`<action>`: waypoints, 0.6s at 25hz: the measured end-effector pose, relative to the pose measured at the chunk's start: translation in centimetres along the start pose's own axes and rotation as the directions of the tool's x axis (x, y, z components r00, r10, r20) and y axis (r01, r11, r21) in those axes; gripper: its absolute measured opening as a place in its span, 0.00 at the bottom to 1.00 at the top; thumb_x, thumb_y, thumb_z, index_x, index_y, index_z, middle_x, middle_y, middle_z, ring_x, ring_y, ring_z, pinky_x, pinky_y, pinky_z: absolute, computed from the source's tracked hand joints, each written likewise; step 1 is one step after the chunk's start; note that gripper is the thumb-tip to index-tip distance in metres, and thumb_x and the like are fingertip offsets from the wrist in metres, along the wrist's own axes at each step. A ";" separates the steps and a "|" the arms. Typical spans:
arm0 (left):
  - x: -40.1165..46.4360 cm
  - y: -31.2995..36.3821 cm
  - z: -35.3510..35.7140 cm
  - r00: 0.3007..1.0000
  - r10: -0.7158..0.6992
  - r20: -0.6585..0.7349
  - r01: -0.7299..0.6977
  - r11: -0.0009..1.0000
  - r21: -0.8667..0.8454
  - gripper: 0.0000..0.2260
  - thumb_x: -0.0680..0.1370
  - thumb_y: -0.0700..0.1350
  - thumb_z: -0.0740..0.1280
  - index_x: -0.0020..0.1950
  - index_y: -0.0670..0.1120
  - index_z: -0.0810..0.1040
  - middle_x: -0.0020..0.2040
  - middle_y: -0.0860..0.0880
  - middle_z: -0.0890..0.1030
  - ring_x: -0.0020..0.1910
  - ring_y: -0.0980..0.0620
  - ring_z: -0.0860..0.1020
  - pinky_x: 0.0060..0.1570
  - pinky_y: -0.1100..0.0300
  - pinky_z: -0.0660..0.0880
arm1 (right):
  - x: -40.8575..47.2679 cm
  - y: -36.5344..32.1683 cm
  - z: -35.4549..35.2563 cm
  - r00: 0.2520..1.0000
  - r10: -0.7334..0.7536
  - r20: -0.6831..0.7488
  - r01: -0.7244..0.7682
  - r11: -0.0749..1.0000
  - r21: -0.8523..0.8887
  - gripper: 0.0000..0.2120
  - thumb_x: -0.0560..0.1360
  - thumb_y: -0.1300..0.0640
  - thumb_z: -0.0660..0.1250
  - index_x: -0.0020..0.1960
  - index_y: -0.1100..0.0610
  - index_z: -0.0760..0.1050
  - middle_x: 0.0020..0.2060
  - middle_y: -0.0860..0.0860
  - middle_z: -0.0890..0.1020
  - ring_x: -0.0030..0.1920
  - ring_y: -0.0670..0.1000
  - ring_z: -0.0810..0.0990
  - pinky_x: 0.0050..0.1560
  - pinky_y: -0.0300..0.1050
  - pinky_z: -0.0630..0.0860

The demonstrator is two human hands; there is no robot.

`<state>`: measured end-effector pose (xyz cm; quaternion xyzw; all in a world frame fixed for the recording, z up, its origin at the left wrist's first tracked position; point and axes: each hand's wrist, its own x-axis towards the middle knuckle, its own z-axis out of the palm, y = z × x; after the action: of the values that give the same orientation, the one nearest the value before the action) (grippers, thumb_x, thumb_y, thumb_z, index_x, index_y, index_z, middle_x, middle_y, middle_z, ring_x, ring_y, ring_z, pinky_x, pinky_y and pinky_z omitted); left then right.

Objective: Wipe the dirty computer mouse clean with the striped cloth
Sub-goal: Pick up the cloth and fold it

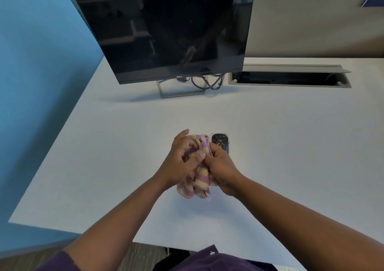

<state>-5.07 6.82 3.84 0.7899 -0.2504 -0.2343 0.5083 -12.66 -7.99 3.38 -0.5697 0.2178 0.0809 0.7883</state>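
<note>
Office; monitor (166, 29), desk (270, 146), partition (311, 25)

My single head-worn view looks forward and steeply down from above the desk's (270, 135) near edge, close over both forearms, facing the monitor (166, 27).

Left hand (182, 160), right hand (221, 167) — together, clenched

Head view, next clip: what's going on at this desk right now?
A person is bunching a striped cloth between both hands, left hand and right hand, just above the white desk. The computer mouse sits right behind the right hand, specks of debris visible on its top, so wiping hasn't visibly cleaned it yet. A dark monitor stands at the back.
</note>
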 end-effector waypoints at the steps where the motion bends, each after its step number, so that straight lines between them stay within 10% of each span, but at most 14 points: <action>1: 0.0 -0.3 -0.4 1.000 -0.017 0.016 0.017 1.000 -0.001 0.06 0.77 0.49 0.70 0.52 0.51 0.78 0.76 0.63 0.61 0.75 0.64 0.61 0.63 0.62 0.70 | 0.1 0.2 0.1 1.000 0.016 0.003 -0.016 1.000 0.001 0.09 0.83 0.55 0.65 0.61 0.51 0.80 0.54 0.58 0.86 0.56 0.62 0.86 0.56 0.67 0.82; 7: 1.1 -0.2 -2.0 0.982 -0.153 0.110 0.163 0.983 -0.087 0.04 0.69 0.42 0.61 0.42 0.45 0.73 0.46 0.51 0.76 0.39 0.54 0.73 0.37 0.63 0.71 | 0.1 0.6 0.8 0.999 0.031 0.035 -0.030 0.999 -0.034 0.10 0.81 0.60 0.66 0.55 0.50 0.84 0.51 0.59 0.87 0.53 0.62 0.87 0.50 0.57 0.85; 15: 1.8 -1.2 -0.4 0.984 -0.134 -0.120 0.130 0.991 -0.040 0.23 0.68 0.62 0.75 0.45 0.46 0.71 0.53 0.51 0.70 0.45 0.58 0.75 0.45 0.66 0.76 | -0.2 1.1 1.5 0.988 -0.048 0.149 0.047 0.999 0.009 0.19 0.69 0.69 0.56 0.54 0.59 0.78 0.36 0.68 0.81 0.31 0.58 0.80 0.29 0.47 0.75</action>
<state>-3.23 6.35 2.67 0.8094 -0.1622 -0.2225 0.5186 -12.87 -6.19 2.94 -0.5650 0.1447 0.1039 0.8056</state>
